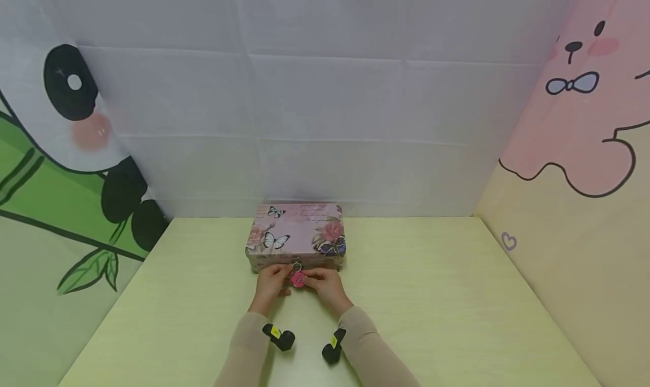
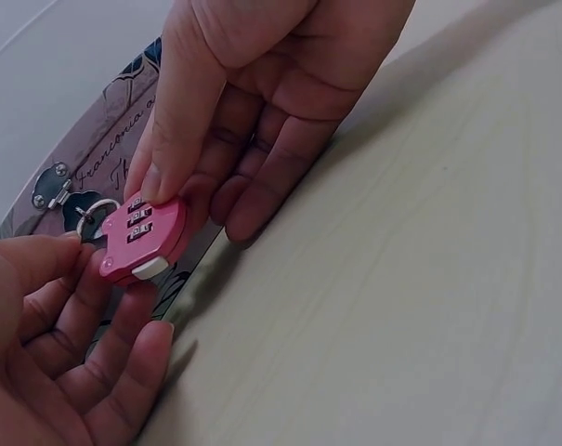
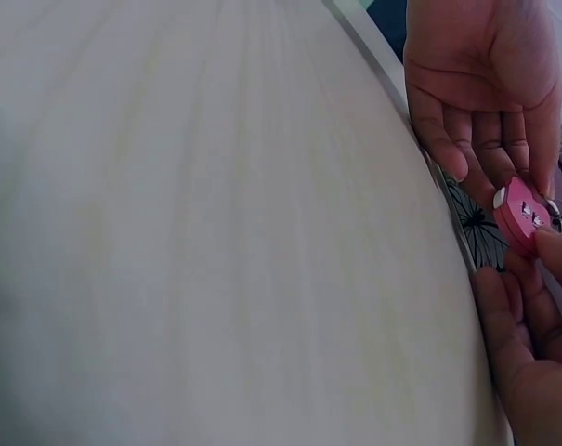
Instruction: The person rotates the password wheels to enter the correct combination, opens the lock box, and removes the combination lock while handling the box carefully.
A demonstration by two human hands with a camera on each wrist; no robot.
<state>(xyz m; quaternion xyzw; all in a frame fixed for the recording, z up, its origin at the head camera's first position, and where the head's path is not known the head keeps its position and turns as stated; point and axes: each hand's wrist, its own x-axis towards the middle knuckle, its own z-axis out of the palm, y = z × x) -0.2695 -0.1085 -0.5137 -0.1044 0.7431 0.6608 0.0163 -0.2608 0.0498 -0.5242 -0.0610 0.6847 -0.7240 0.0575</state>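
A pink combination padlock [image 2: 143, 237] with several number dials and a white button hangs by its silvery shackle from the metal clasp [image 2: 65, 193] of a floral box [image 1: 297, 229]. The box's lid is down, printed with butterflies and roses. My right hand [image 1: 327, 286] pinches the padlock's body, with the thumb beside the dials. On the other side, my left hand [image 1: 271, 285] holds the padlock near its shackle between thumb and finger, the other fingers loosely curled below. Both hands are low before the box's front face.
A pale wood-grain table [image 1: 431, 297] carries the box near its back edge, against a white cloth backdrop [image 1: 325, 105]. Cartoon-printed panels stand at the left and right. Small black devices [image 1: 332, 347] are strapped on both wrists.
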